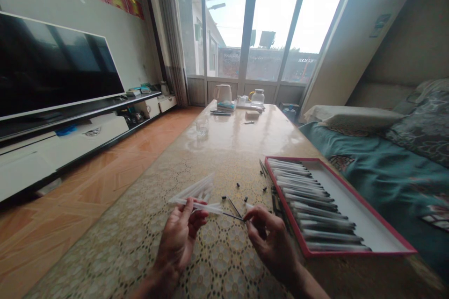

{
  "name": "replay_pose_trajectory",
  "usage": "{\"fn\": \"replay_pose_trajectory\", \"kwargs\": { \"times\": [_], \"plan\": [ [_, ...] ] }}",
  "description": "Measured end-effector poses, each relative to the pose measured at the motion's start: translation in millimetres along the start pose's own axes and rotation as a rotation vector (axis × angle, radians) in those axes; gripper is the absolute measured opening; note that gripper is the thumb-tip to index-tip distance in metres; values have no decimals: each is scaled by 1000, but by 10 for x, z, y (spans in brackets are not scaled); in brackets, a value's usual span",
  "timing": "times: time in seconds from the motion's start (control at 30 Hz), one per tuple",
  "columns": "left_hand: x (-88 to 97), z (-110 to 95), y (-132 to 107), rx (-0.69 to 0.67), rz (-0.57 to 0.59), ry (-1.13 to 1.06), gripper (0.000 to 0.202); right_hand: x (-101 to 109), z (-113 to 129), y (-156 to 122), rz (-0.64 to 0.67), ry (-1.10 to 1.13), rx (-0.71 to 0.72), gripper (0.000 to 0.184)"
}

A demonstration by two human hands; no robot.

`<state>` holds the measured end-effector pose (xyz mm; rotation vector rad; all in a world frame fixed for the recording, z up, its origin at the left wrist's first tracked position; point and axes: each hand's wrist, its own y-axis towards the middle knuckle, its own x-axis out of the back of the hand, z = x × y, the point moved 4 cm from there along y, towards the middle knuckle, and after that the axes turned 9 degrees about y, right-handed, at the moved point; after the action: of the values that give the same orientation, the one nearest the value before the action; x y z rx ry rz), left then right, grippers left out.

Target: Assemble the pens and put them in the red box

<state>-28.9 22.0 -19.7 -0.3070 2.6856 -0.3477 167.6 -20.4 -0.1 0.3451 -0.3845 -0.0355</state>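
Between the thumb and fingers of my left hand point(182, 229) is a clear pen barrel point(205, 207), pointing right. My right hand point(267, 231) pinches the far end of a dark pen refill point(232, 216), whose other end meets the barrel's opening. How deep it sits inside I cannot tell. Several loose clear barrels point(196, 187) lie just beyond my left hand. Another dark refill point(233, 204) rests on the table between the hands. Small black pen parts point(238, 185) are scattered farther off, beside a pink-rimmed box point(305, 247) holding a row of pens point(315, 205).
The long table point(231, 149) has a patterned cover. A drinking glass point(202, 127) stands at its left edge. At the far end are a kettle point(223, 93) and a glass pitcher point(258, 97). A sofa point(336, 149) borders the right side; a TV cabinet point(70, 149) is left.
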Motion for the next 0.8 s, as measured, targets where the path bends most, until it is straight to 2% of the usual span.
{"fn": "replay_pose_trajectory", "kwargs": {
  "times": [0.1, 0.23, 0.3, 0.37, 0.43, 0.53, 0.6, 0.67, 0.8],
  "plan": [
    [-65, 72, -60, 29, 87, -8, 3, -23, 2, -18, 0, 7, -10, 6],
    [-231, 249, -192, 158, 323, -9, 13, -21, 40, -52, -7, 52, -8, 13],
    [-289, 320, -245, 208, 391, 11, 17, -10, 44, -55, 15, 134, -1, 21],
    [-296, 356, -256, 247, 370, -9, 14, 22, 3, -35, -2, 239, -9, 31],
    [-258, 353, -227, 287, 271, -93, 5, 89, -95, 13, -109, 247, -49, 39],
    [-191, 311, -166, 340, 123, -233, 18, 157, -245, 116, -214, -39, -58, 35],
    [-178, 279, -140, 343, 96, -275, 25, 127, -312, 185, -161, -283, -5, 29],
    [-184, 263, -135, 325, 110, -274, 23, 60, -367, 228, -68, -464, 35, 37],
    [-193, 276, -166, 273, 148, -175, 14, -45, -407, 248, 70, -644, 8, 48]
  ]
}}
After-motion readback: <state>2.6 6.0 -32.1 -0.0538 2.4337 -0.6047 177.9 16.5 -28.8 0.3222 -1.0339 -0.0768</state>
